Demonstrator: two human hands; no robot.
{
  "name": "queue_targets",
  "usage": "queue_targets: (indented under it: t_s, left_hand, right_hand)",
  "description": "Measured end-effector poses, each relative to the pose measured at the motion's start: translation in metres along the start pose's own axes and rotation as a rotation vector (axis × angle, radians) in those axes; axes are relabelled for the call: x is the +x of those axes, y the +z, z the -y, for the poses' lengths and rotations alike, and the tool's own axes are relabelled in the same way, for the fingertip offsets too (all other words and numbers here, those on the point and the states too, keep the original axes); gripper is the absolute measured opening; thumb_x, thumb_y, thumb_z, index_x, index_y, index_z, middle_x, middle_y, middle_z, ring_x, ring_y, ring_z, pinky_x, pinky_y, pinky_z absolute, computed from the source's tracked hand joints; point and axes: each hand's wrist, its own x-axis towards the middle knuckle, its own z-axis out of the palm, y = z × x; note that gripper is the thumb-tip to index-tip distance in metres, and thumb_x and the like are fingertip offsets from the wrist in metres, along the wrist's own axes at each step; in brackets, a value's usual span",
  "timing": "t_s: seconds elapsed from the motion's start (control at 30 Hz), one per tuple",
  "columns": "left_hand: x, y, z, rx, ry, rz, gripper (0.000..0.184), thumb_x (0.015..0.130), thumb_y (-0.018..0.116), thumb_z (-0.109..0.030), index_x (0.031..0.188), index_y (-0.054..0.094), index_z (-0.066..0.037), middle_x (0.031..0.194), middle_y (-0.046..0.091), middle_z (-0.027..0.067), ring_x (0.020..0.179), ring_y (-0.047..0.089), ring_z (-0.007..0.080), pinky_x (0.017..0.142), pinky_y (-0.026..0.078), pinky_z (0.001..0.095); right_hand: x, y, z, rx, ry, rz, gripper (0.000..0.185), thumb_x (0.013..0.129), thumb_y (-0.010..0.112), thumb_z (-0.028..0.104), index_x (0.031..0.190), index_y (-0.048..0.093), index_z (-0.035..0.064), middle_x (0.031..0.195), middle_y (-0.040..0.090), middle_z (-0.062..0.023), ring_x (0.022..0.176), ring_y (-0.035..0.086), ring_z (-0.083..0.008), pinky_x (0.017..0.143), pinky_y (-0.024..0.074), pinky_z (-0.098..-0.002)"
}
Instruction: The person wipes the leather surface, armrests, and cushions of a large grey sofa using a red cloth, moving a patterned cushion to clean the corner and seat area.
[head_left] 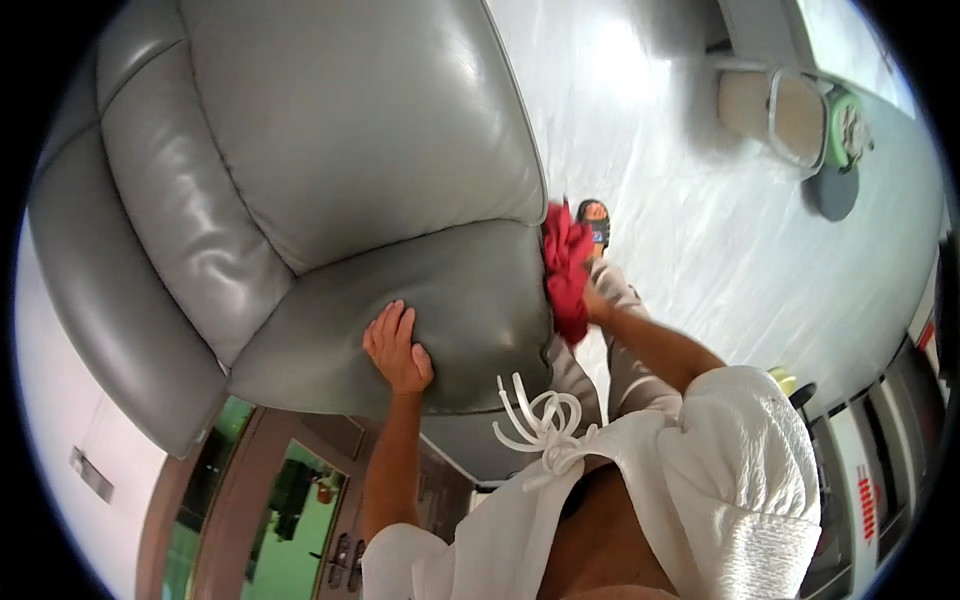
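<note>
A grey leather sofa (370,120) fills the upper left of the head view. My left hand (398,350) lies on top of its padded armrest (470,290), fingers stretched out and holding nothing. At the armrest's front end, my right hand (597,303) grips a crumpled red cloth (568,268). The cloth hangs against the sofa's front edge, and part of it is hidden behind the armrest. My right fingers are mostly covered by the cloth.
A sandalled foot (594,222) stands on the pale marble-look floor (680,230) beside the cloth. A clear-framed chair (795,115) and a green item (848,128) are at the upper right. Brown-framed doors (290,490) with glass panes are at the lower left.
</note>
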Motion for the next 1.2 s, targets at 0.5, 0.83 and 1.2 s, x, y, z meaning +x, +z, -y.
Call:
queue_targets:
  t_s: [0.5, 0.83, 1.2]
  left_hand:
    - [-0.008, -0.012, 0.002, -0.069, -0.108, -0.010, 0.042, 0.079, 0.049, -0.029, 0.115, 0.057, -0.010, 0.124, 0.053, 0.0075, 0.118, 0.047, 0.0221, 0.100, 0.030, 0.0427]
    - [-0.008, -0.007, -0.001, -0.188, -0.135, -0.095, 0.042, 0.075, 0.055, -0.027, 0.114, 0.058, -0.013, 0.124, 0.054, 0.0066, 0.117, 0.048, 0.0202, 0.102, 0.030, 0.0418]
    - [-0.002, -0.006, -0.004, -0.216, -0.179, -0.023, 0.040, 0.075, 0.056, -0.028, 0.113, 0.058, -0.014, 0.124, 0.054, 0.0057, 0.118, 0.047, 0.0199, 0.103, 0.029, 0.0410]
  right_hand:
    - [-0.159, 0.015, 0.247, 0.163, 0.785, 0.262, 0.032, 0.089, 0.055, 0.026, 0.115, 0.056, 0.0069, 0.112, 0.062, -0.0116, 0.103, 0.059, -0.0233, 0.090, 0.0477, -0.0381]
    - [0.125, -0.001, 0.477, -0.849, -0.504, 0.402, 0.043, 0.085, 0.063, 0.021, 0.122, 0.053, 0.0035, 0.126, 0.054, -0.0115, 0.116, 0.051, -0.0235, 0.100, 0.0385, -0.0357]
    - [0.331, 0.073, 0.547, -1.757, -0.674, -0.386, 0.045, 0.081, 0.054, 0.011, 0.123, 0.049, 0.0258, 0.135, 0.035, -0.0191, 0.114, 0.047, -0.0445, 0.084, 0.0500, -0.0482]
